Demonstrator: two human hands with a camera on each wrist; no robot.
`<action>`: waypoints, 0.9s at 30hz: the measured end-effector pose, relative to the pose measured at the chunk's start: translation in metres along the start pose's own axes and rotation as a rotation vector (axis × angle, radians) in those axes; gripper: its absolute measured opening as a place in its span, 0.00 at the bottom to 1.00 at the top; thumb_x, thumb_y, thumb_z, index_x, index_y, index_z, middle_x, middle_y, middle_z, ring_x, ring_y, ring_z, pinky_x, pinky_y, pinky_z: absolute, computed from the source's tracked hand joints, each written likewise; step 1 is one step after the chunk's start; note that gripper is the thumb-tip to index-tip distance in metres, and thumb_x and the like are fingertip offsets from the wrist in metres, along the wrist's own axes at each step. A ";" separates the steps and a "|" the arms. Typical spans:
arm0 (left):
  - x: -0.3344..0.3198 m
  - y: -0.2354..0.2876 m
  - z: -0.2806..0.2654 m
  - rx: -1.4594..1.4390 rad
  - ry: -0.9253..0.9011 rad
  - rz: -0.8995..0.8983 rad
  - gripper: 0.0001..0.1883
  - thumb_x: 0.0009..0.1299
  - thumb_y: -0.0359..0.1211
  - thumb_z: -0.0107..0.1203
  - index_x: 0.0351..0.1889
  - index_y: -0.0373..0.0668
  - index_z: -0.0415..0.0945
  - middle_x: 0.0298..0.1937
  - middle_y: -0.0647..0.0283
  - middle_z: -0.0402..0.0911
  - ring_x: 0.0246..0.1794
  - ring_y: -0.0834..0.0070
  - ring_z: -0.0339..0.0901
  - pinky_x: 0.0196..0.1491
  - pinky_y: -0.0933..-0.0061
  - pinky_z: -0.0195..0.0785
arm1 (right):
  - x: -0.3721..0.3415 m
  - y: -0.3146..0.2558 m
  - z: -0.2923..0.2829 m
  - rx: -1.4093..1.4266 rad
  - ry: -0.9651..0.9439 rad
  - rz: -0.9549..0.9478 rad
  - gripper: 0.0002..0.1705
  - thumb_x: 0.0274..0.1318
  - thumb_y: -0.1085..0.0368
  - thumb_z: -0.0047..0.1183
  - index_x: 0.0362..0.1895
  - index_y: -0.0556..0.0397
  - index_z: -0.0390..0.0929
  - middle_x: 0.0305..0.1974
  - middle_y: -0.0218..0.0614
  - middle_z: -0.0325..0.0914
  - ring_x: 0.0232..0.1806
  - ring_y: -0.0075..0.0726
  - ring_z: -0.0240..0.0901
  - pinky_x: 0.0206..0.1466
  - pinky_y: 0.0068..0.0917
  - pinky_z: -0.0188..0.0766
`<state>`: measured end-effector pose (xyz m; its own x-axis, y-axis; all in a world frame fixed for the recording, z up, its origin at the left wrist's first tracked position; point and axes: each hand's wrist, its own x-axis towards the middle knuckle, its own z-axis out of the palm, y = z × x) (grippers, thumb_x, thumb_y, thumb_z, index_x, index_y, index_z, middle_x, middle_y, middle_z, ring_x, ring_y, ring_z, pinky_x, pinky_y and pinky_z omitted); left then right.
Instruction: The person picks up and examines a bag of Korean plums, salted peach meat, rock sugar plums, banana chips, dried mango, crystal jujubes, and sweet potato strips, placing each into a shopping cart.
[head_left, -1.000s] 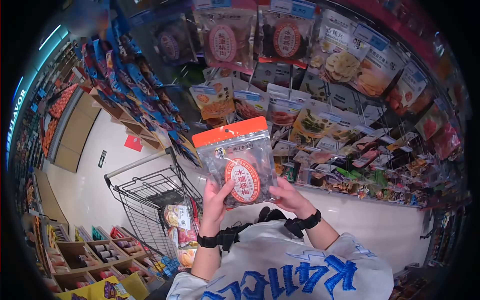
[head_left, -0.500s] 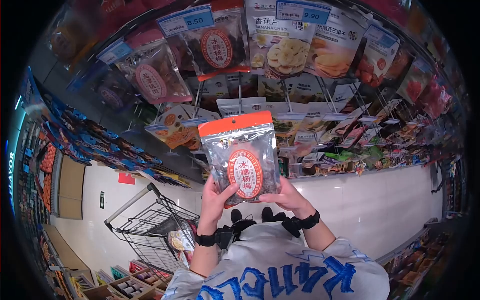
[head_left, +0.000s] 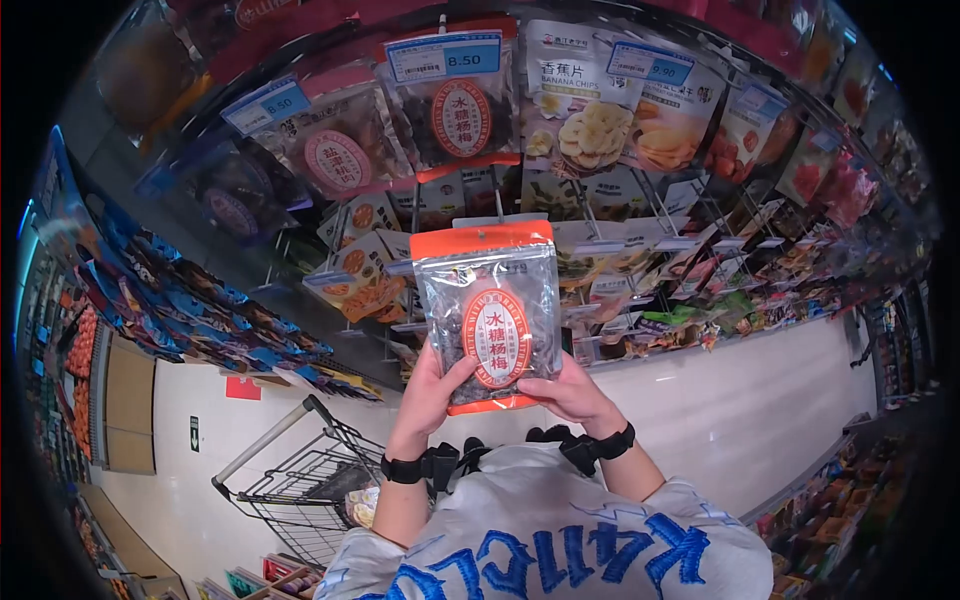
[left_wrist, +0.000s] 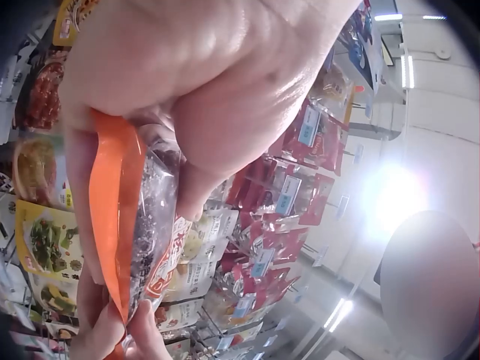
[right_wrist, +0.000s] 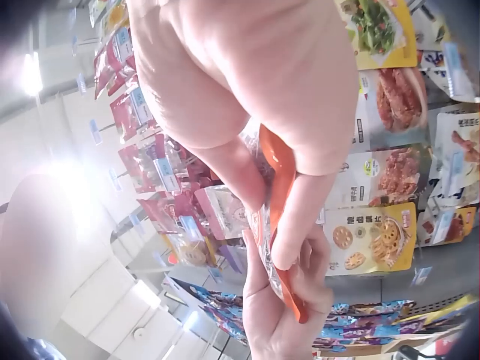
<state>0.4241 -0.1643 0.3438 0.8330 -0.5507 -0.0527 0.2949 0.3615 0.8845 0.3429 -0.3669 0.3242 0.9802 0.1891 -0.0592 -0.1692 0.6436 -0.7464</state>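
Clear, lumpy bayberry pouch (head_left: 489, 315), pinched two-handed

I see the left hand (head_left: 428, 395) and right hand (head_left: 578, 393) pinching it near the bottom corners; only my wrist views show fingers (right_wrist: 304, 210) behind. Beyond hangs a banana-chip packet (head_left: 578, 108).

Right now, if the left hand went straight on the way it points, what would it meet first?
Beyond the orange-topped pouch it holds, the left hand would probably first meet the snack packs hanging ahead, though depth is unclear.
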 end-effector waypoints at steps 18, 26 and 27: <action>-0.006 0.021 -0.003 0.319 -0.008 0.202 0.46 0.61 0.21 0.65 0.74 0.41 0.48 0.66 0.55 0.63 0.61 0.72 0.70 0.54 0.74 0.74 | 0.005 -0.008 0.020 0.029 0.065 -0.146 0.30 0.63 0.71 0.54 0.68 0.58 0.60 0.61 0.39 0.71 0.61 0.33 0.70 0.65 0.33 0.67; -0.002 0.016 -0.003 0.332 -0.168 0.354 0.44 0.63 0.22 0.63 0.74 0.39 0.48 0.73 0.55 0.52 0.72 0.70 0.56 0.72 0.66 0.52 | 0.016 0.005 0.005 0.243 -0.041 -0.147 0.27 0.71 0.60 0.45 0.69 0.57 0.60 0.62 0.44 0.70 0.60 0.39 0.73 0.66 0.38 0.70; -0.003 0.017 0.001 0.327 -0.179 0.317 0.44 0.63 0.23 0.64 0.74 0.39 0.47 0.75 0.55 0.48 0.74 0.69 0.53 0.74 0.64 0.48 | 0.017 0.010 0.008 0.182 0.009 -0.114 0.28 0.71 0.59 0.45 0.69 0.57 0.60 0.62 0.44 0.69 0.59 0.38 0.73 0.65 0.37 0.70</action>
<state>0.4260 -0.1569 0.3598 0.7557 -0.5831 0.2983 -0.1472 0.2927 0.9448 0.3569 -0.3509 0.3208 0.9948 0.1015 0.0120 -0.0725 0.7840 -0.6165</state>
